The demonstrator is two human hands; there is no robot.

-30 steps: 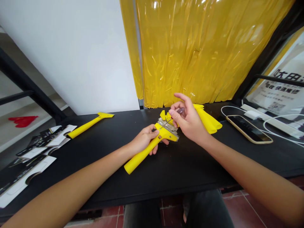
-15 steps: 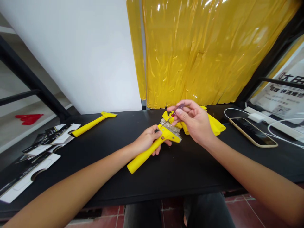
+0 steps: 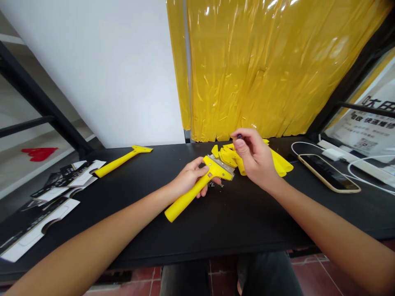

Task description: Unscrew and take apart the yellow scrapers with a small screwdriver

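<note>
A yellow scraper [image 3: 189,198] slants across the table's middle, its wide head pointing up and right with a metal blade along the far edge. My left hand [image 3: 195,176] is closed around its neck, thumb on top just behind the head. Raised to the right, my right hand [image 3: 254,154] is curled around a small screwdriver [image 3: 240,136]; only the dark tip of its handle shows, and the shaft is hidden. Behind the scraper's head lie more yellow scraper parts [image 3: 228,155], partly covered by my right hand. Several tiny screws [image 3: 212,183] are scattered under the scraper.
Another yellow scraper [image 3: 119,163] lies at the left beside black-and-white cardboard sleeves [image 3: 46,222]. On the right are a phone [image 3: 328,172], white cables and a white power strip [image 3: 354,158]. A yellow plastic curtain [image 3: 247,74] and white panel [image 3: 123,74] stand behind the black table [image 3: 247,226].
My right hand has lifted the screwdriver off the scraper's head and turned, so the shaft no longer shows. The scraper in my left hand has barely shifted.
</note>
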